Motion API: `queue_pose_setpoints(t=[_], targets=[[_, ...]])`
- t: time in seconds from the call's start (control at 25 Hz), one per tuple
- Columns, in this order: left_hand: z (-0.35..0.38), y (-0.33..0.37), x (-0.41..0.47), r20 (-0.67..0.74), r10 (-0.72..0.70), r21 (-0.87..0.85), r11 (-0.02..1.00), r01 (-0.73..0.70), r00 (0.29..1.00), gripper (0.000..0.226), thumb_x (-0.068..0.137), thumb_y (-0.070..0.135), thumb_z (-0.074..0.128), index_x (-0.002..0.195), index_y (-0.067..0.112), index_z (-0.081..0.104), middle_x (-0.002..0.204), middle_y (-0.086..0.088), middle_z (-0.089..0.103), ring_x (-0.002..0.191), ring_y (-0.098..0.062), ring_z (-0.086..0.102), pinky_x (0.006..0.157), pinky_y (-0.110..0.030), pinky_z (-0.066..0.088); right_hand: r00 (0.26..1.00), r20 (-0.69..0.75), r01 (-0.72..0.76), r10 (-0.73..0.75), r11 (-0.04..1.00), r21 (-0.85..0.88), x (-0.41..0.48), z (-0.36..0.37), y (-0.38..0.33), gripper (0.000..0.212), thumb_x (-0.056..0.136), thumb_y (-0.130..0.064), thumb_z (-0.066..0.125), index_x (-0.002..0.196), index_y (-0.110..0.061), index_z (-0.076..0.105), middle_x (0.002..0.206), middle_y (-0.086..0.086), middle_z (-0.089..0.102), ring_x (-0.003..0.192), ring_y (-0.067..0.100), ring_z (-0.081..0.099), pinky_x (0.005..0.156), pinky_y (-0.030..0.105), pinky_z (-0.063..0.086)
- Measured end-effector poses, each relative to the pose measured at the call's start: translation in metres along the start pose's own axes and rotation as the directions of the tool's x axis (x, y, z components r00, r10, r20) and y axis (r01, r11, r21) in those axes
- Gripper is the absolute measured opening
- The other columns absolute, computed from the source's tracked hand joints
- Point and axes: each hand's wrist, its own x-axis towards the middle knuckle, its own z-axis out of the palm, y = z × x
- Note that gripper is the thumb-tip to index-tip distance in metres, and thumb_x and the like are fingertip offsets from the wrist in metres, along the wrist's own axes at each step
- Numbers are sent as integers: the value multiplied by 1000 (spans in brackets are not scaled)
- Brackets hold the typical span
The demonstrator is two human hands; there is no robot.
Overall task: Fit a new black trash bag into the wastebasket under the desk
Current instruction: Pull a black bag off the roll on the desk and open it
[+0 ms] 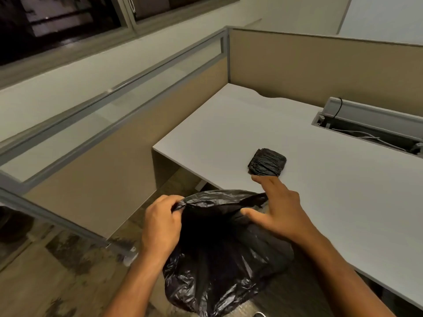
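Head view: your left hand (160, 225) pinches the trash bag (219, 259) rim shut; your right hand (272, 211), fingers spread, holds the mouth open just off the desk (343, 202) near edge. Wastebasket not visible; fitting remains. Spare roll (267, 162) lies on the desk.

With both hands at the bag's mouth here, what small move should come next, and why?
Probably spread the mouth wider: the left hand pinches the trash bag rim, and the right hand rests open-fingered on the other side, so the opening is only partly parted.
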Motion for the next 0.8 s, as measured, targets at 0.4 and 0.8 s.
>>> queue_pose_setpoints(t=[0.4, 0.8], targets=[[-18, 7, -3, 537, -149, 447, 885, -131, 831, 57, 72, 41, 98, 120, 19, 76, 105, 1, 72, 94, -18, 69, 75, -30, 56, 988, 22, 153, -153, 988, 22, 31, 48, -52, 35, 81, -16, 52, 105, -31, 72, 97, -2, 69, 88, 27, 66, 68, 37, 44], [-91, -62, -8, -620, -71, -148, 989, -28, 781, 35, 89, -14, 66, 112, 11, 71, 95, 28, 65, 96, 7, 68, 81, -21, 60, 852, -509, 308, -124, 905, 293, 39, 33, -73, 43, 80, -20, 48, 118, -28, 67, 103, -15, 67, 92, 3, 63, 75, 22, 49]])
